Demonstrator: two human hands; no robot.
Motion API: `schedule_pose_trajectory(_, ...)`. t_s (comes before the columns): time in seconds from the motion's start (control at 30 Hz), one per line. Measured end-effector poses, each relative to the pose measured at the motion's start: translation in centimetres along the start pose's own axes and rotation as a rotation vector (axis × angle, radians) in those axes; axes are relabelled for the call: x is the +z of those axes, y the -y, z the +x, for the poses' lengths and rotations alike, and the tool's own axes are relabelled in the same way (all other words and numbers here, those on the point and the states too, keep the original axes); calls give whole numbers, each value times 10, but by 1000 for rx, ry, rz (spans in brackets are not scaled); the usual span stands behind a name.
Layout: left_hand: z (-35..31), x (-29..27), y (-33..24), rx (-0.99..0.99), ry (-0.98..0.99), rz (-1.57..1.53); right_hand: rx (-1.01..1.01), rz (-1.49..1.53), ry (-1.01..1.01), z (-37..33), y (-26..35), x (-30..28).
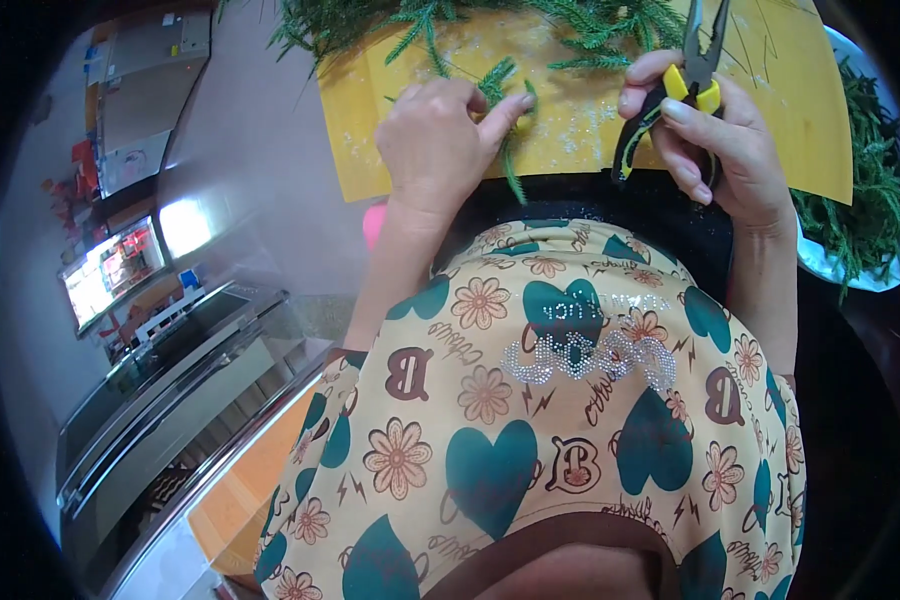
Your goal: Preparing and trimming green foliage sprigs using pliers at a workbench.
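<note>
My left hand (432, 140) is closed around a small green pine-like sprig (514, 178), pinching it between thumb and fingers over the yellow work surface. Some of the sprig's needles stick out past the thumb, and its middle is hidden by the hand. In my right hand (745, 150) is a pair of long-nose pliers (698, 70) with black and yellow handles. Their jaws point away from me and stand a little apart, with nothing visible between them. The two hands are apart from each other.
More pine-like branches (340, 30) lie along the far edge of the yellow board (795, 120), which is dusted with small pale bits. At the right, a white bag (885, 275) holds more green branches (855, 215). A glass-sided counter (170, 390) stands at the left.
</note>
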State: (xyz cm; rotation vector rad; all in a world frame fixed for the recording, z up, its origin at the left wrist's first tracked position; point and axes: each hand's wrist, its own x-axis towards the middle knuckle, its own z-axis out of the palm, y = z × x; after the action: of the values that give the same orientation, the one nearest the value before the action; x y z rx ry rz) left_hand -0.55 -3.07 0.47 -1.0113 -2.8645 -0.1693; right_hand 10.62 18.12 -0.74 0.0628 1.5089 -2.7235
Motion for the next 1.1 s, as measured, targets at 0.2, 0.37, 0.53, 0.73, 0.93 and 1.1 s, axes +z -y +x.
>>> schedule_pose_trajectory(0.2,-12,4,14,-29,-18,-245,44,-15,5,-1,-3,5)
schedule_pose_trajectory(0.37,-23,-28,16,-448,283,-1122,76,-11,34,-1,-2,7)
schedule_pose_trajectory(0.53,-29,-39,11,-546,420,-1895,96,-110,56,-2,-2,9)
schedule_pose_trajectory(0.73,-30,-36,-3,-448,221,-1718,85,-221,25,0,-10,15)
schedule_pose_trajectory(0.93,-26,-33,-10,42,-186,-796,136,-312,52,-2,-8,21)
schedule_pose_trajectory(1.1,-23,-26,-12,-28,-258,-833,-338,-812,-96,-2,-23,27)
